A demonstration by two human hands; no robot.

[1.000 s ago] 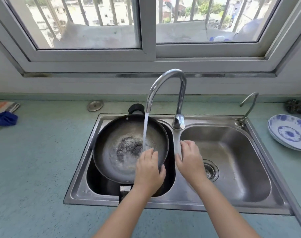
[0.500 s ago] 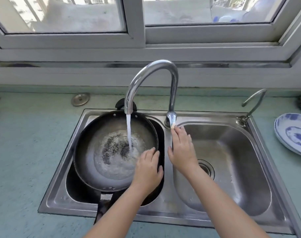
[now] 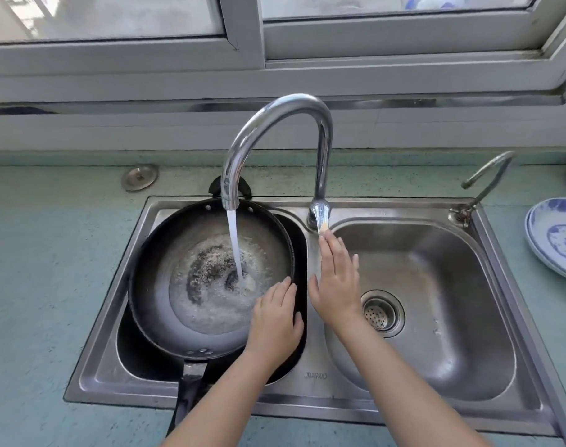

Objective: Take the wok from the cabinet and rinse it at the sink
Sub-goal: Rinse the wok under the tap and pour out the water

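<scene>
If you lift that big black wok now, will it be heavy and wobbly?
Probably heavy: the wok is wide, looks like metal, and holds a pool of water from the running tap. That water would likely slosh. Lifted by its long handle, it might dip at the far side.

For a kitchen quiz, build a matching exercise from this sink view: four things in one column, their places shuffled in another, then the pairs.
1 wok
2 plates
3 metal disc
4 drain strainer

A right basin floor
B counter, far right
C left basin, under the running tap
D counter, behind the sink's left corner

Pairs: 1-C, 2-B, 3-D, 4-A
</scene>
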